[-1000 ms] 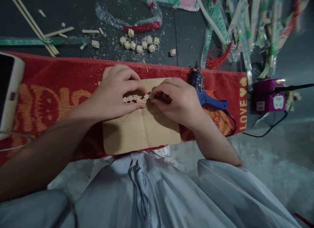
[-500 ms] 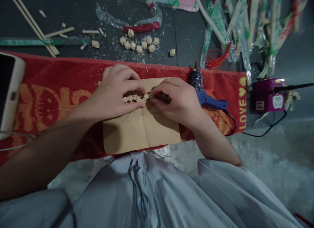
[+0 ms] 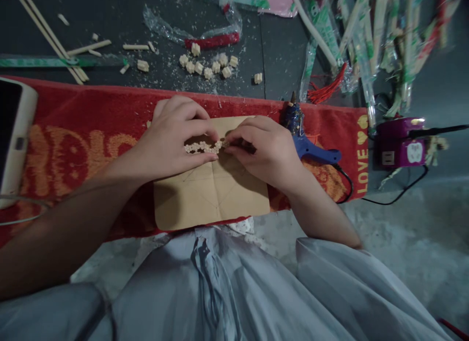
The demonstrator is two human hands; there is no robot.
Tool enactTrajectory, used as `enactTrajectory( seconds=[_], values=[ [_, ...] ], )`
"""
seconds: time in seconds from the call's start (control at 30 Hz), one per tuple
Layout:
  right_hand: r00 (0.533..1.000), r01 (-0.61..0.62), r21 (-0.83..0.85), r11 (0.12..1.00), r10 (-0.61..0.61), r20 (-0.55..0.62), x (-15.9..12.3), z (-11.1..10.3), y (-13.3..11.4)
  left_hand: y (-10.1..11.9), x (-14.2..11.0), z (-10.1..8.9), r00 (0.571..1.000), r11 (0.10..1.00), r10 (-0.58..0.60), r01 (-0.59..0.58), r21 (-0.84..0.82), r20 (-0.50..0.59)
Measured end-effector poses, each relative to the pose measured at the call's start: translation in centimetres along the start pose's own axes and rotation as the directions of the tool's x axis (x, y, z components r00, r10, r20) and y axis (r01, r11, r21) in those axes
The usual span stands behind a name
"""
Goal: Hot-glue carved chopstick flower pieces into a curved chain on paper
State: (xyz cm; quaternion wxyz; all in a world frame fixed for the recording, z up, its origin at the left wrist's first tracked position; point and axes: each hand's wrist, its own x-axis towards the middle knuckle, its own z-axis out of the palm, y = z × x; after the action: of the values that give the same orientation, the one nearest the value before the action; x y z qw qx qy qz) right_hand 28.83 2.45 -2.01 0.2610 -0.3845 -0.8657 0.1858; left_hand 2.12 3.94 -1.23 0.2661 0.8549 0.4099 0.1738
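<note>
My left hand (image 3: 172, 136) and my right hand (image 3: 262, 148) meet over a tan card (image 3: 210, 194) with pencil lines, which lies on a red towel (image 3: 80, 136). Between thumb and fingers of my left hand is a short row of small pale wooden pieces (image 3: 203, 147) joined side by side. My right hand's fingertips pinch the row's right end. Both hands are closed on it.
A blue glue gun (image 3: 306, 138) lies on the towel just right of my right hand, its cord running to a purple socket block (image 3: 401, 143). Loose wooden pieces (image 3: 208, 65), chopsticks (image 3: 49, 38) and wrappers (image 3: 366, 33) lie beyond. A phone (image 3: 12, 131) sits far left.
</note>
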Motion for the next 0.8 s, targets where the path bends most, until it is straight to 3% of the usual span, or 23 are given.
enactTrajectory(
  seconds=[0.57,0.8],
  values=[
    [0.999,0.026,0.016,1.000,-0.025,-0.025,0.01,0.29,0.09,0.03,0.00,0.03,1.000,1.000,-0.017,0.017,0.000,0.001],
    [0.998,-0.055,0.020,0.998,0.055,0.035,0.23,-0.03,-0.19,0.11,-0.05,0.01,1.000,1.000,-0.009,0.009,-0.011,-0.005]
  ],
)
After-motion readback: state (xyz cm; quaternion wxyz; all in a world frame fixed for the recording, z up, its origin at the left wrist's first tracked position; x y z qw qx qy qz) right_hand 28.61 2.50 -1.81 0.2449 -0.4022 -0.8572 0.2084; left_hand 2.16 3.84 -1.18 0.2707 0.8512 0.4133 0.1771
